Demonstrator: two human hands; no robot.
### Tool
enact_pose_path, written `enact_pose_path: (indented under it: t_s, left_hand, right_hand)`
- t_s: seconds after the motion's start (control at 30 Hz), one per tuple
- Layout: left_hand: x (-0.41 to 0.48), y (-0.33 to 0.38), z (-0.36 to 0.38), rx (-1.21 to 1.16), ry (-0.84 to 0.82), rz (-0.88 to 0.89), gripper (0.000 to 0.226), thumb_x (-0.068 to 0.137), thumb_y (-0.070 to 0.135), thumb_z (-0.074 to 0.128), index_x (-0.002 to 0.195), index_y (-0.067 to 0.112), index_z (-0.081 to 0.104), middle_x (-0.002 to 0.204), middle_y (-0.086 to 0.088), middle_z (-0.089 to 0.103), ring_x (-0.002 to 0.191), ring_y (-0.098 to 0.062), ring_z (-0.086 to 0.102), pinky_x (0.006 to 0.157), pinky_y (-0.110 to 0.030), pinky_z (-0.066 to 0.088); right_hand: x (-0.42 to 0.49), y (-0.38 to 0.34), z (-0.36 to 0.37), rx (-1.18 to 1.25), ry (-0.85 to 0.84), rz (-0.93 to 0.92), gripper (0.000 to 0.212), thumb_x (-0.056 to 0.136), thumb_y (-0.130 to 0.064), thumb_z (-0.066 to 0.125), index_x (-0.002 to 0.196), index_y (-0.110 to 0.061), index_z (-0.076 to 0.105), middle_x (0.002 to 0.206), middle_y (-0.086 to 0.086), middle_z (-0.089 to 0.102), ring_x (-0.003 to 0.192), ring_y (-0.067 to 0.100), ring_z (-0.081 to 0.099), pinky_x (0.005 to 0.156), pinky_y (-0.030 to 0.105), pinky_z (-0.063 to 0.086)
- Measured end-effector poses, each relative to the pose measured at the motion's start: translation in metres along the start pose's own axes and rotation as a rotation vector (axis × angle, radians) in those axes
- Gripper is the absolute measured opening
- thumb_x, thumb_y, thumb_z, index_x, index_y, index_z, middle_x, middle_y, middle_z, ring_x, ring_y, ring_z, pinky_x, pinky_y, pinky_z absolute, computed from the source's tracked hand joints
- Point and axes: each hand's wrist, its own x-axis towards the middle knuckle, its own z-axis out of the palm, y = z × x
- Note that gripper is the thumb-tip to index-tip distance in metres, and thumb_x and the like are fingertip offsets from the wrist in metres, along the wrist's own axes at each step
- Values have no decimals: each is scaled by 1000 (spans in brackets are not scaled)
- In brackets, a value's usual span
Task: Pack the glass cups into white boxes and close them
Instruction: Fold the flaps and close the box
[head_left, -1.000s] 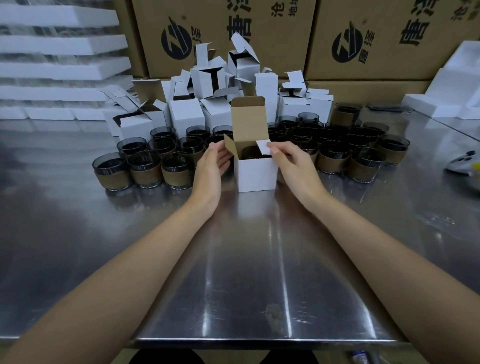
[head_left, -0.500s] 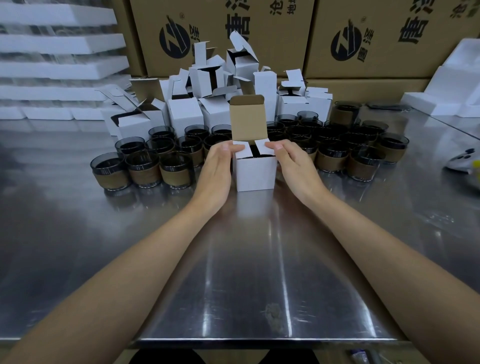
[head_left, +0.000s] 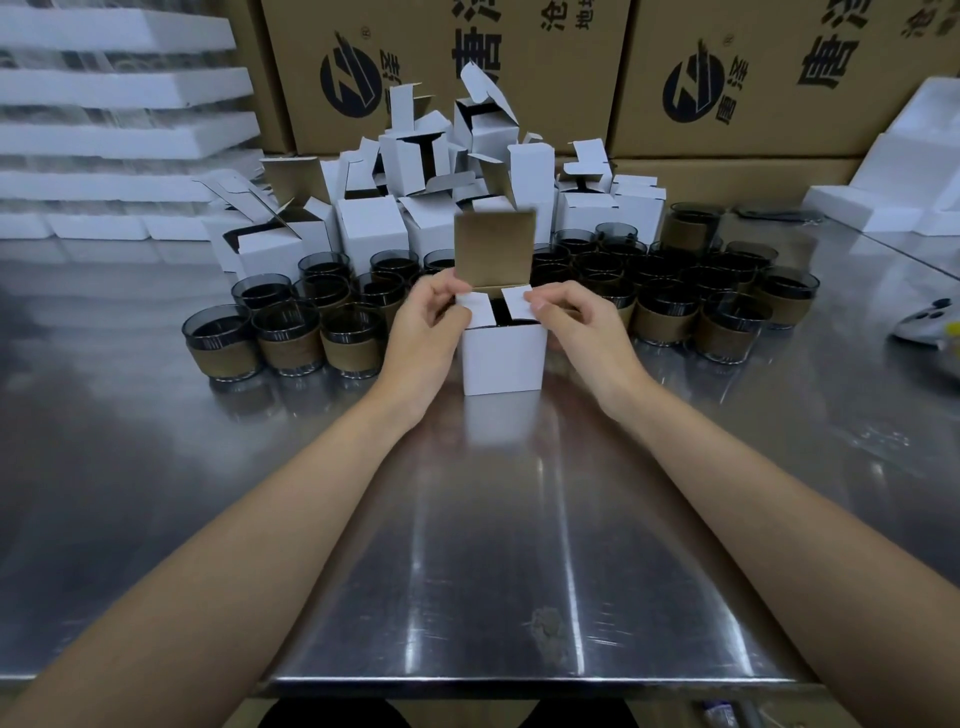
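left grip (head_left: 423, 338), right grip (head_left: 579, 335) pinch flat flaps (head_left: 477, 307) of square white box (head_left: 503, 359)

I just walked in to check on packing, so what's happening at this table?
A person is closing a white box on the steel table. The left hand pinches its left side flap and the right hand pinches its right side flap, both folded in over the opening. The brown lid flap stands upright, not yet folded down. Behind wait sleeved glass cups and a pile of open boxes.
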Motion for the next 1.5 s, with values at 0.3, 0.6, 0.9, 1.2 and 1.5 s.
enact_pose_path:
  t_s: [0.3, 0.6, 0.9, 1.2, 1.5]
  left_hand:
    - [0, 5, -6, 244, -68, 56, 26, 95, -1, 41, 104, 13, 61, 116, 0, 56, 108, -2, 51, 97, -20, 40]
    - [1, 3, -6, 173, -69, 12, 33, 91, -7, 34, 95, 10, 62, 116, -5, 56, 111, -12, 52, 97, -28, 39]
    - [-5, -6, -22, 505, -268, 260, 33, 89, 29, 55, 114, 8, 55, 127, -3, 48, 121, -11, 48, 104, -36, 42]
    - [-3, -4, -21, 528, -176, 336, 30, 96, 29, 55, 119, 10, 60, 125, 1, 56, 118, -6, 52, 99, -40, 47]
    - [-2, 0, -19, 498, -181, 327, 28, 97, 27, 52, 116, 7, 59, 120, -5, 57, 110, -15, 56, 93, -39, 49]
  right_hand:
    - [-1, 1, -2, 93, -8, 46, 13, 94, -16, 60, 91, -24, 70, 111, 1, 67, 109, 25, 62, 95, 48, 52]
    - [-2, 6, -3, 197, 25, 65, 1, 96, -10, 57, 96, -11, 56, 101, -3, 68, 89, 4, 64, 73, 23, 55]
    - [-8, 9, -4, -81, -127, -147, 27, 98, -20, 51, 124, -16, 53, 127, -2, 51, 113, 5, 53, 94, 22, 45]
    - [-7, 2, -3, -248, -148, -237, 24, 100, -21, 52, 124, -21, 55, 132, -3, 47, 114, -13, 44, 92, 3, 33]
    - [-5, 1, 0, -262, -132, -231, 23, 100, -20, 51, 123, -19, 57, 127, -1, 47, 110, -2, 46, 88, 3, 34]
